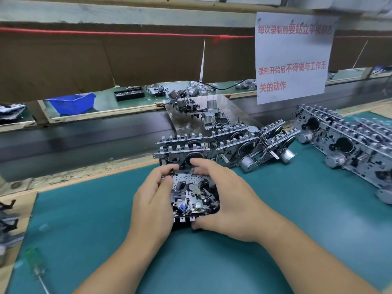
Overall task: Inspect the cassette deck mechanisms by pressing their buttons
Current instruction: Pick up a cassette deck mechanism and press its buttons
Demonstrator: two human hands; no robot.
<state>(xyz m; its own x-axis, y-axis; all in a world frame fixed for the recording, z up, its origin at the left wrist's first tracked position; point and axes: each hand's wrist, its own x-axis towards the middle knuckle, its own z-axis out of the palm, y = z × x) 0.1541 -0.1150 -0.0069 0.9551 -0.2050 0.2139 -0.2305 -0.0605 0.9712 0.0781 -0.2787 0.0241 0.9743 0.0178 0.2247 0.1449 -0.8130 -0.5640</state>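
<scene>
A white paper sign (293, 58) hangs at the upper right, printed in red Chinese characters. Its top line, partly blurred, reads 每次录制前要站立平视前方; below stands 录制开始后不得做与工作无关的动作. No other writing is legible.

Shiny bare-metal cassette deck mechanism (194, 195), matt teal mat (95, 219), glossy blue plastic bin (71, 102), paper notice (291, 58).
</scene>
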